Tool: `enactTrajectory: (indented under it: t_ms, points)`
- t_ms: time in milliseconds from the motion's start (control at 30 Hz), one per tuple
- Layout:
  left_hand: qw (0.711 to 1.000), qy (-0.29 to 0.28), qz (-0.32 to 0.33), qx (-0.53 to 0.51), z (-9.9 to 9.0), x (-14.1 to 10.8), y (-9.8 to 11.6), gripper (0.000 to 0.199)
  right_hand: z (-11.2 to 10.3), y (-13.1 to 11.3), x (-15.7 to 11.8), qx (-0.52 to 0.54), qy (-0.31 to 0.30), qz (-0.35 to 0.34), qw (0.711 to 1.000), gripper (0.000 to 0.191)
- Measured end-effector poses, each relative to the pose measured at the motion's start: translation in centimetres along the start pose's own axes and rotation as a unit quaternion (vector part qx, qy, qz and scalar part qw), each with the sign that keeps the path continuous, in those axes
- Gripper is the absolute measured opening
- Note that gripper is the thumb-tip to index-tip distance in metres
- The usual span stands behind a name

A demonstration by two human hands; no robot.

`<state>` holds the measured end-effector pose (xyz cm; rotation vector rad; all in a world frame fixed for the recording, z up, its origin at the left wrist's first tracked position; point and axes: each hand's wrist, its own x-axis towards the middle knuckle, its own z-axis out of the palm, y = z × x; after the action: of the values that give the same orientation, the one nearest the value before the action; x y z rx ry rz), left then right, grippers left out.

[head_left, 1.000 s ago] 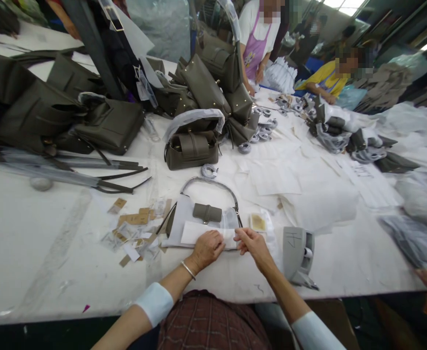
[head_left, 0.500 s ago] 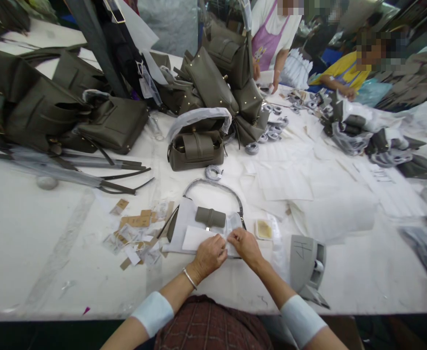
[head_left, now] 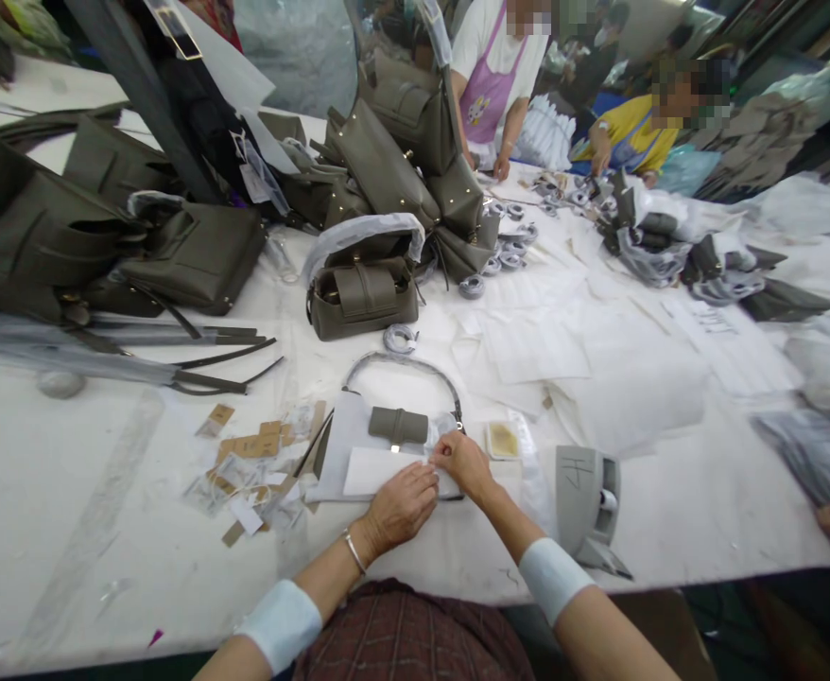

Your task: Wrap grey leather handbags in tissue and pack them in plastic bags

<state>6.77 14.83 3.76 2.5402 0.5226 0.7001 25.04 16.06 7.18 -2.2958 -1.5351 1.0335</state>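
A small olive handbag (head_left: 399,425) lies in front of me, its body covered with pale wrapping and its flap and metal clasp showing. Its looped handle (head_left: 415,362) reaches away from me. Across the lower front rests a white paper sheet (head_left: 379,471). My left hand (head_left: 402,503) lies over the lower edge of the bag, fingers stretched out flat beside the sheet. Just right of those fingertips, my right hand (head_left: 463,463) is closed in a pinch at the sheet's right end; whatever sits between its fingertips is too small to make out.
Paper tags and small plastic bags (head_left: 249,473) lie left. A yellowish block in a dish (head_left: 503,440) and a grey tape dispenser (head_left: 583,506) are at right. Beyond stand another handbag (head_left: 365,293) and piled bags (head_left: 387,161). Two co-workers work across the table (head_left: 124,530).
My right hand has moved in beside my left fingertips. The left hand has flattened from a more curled pose. The whole view has shifted, with things appearing further left.
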Motion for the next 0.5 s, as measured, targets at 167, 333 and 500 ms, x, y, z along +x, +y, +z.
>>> enactTrajectory:
  t_ms: [167,333,500]
  points:
    - [0.998,-0.036,0.004,0.042,0.3,0.1,0.0,0.023,1.1,-0.5,-0.1,0.032,0.071,0.028,0.997,0.014]
    - [0.998,-0.036,0.011,0.056,0.4,-0.2,0.0,0.028,-0.5,0.5,-2.5,0.11,0.166,0.031,0.98,0.023]
    - [0.998,-0.03,0.016,0.062,0.5,-0.4,-0.2,0.028,-7.0,8.6,-9.3,0.228,0.357,0.087,0.902,0.046]
